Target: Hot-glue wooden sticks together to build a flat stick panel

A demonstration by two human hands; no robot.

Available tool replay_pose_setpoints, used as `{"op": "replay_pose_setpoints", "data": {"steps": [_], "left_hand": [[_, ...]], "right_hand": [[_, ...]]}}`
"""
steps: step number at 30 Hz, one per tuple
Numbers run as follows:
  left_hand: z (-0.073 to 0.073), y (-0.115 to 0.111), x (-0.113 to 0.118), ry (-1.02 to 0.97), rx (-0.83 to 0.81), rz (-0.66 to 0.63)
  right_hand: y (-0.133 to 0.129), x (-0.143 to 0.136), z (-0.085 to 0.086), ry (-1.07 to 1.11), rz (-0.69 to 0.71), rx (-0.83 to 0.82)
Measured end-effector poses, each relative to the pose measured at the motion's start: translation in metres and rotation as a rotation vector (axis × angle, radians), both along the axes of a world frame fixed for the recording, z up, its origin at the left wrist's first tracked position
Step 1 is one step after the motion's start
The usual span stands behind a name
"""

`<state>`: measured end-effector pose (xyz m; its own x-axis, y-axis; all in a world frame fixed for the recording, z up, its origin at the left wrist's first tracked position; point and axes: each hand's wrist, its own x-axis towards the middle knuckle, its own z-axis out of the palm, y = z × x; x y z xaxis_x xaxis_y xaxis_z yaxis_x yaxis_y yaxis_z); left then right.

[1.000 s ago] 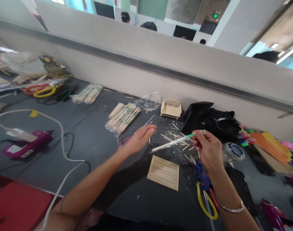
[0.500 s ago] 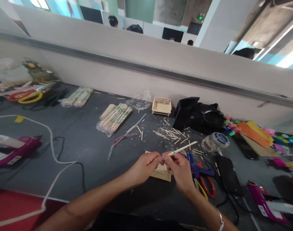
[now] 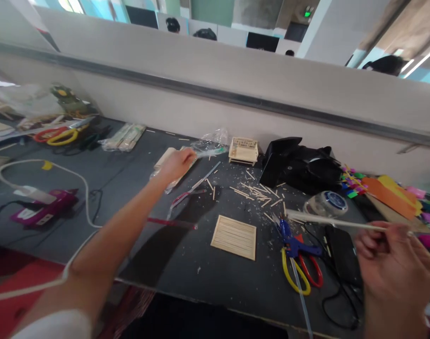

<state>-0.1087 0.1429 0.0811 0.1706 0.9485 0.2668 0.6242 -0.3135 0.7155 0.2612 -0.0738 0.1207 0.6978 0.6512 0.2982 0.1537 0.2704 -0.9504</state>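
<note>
My right hand [image 3: 394,263], at the right, is closed on a pale wooden pair of chopsticks [image 3: 328,219] that points left over the glue gun. My left hand [image 3: 181,164] is stretched out to the far side of the table, above a pack of wrapped chopsticks [image 3: 172,184]. Its fingers are pinched on a thin clear wrapper [image 3: 215,152] with a green mark, which sticks out to the right. Between the hands, flat on the table, lies a square panel of glued sticks [image 3: 234,237]. Behind it stands a small stick-built bench [image 3: 243,150].
A blue glue gun [image 3: 292,245] lies over scissors with red and yellow handles [image 3: 296,278]. Cut sticks [image 3: 257,192], a clear jar [image 3: 326,204], a black phone [image 3: 342,254] and a black bag [image 3: 299,165] lie around. A purple power strip [image 3: 45,207] and white cable are at left.
My hands have parted from over the panel. The left went far and left with the wrapper; the right moved right with the chopsticks, now bare. The panel is uncovered.
</note>
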Motion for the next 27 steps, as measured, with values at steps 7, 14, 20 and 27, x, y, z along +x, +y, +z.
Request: {"op": "replay_pose_setpoints", "data": {"steps": [7, 14, 20, 27], "left_hand": [[0.02, 0.078, 0.018, -0.742, -0.017, 0.415], [0.036, 0.065, 0.063, -1.382, -0.093, 0.079], [0.077, 0.023, 0.065, -1.433, -0.056, -0.052], [0.06, -0.046, 0.031, -1.063, 0.332, 0.032]], "right_hand": [[0.015, -0.102, -0.015, 0.032, 0.737, -0.468], [0.072, -0.191, -0.028, -0.022, 1.111, -0.651], [0.122, -0.218, -0.027, -0.416, 1.073, -0.65], [0.175, -0.126, 0.013, -0.765, 0.608, -0.513]]}}
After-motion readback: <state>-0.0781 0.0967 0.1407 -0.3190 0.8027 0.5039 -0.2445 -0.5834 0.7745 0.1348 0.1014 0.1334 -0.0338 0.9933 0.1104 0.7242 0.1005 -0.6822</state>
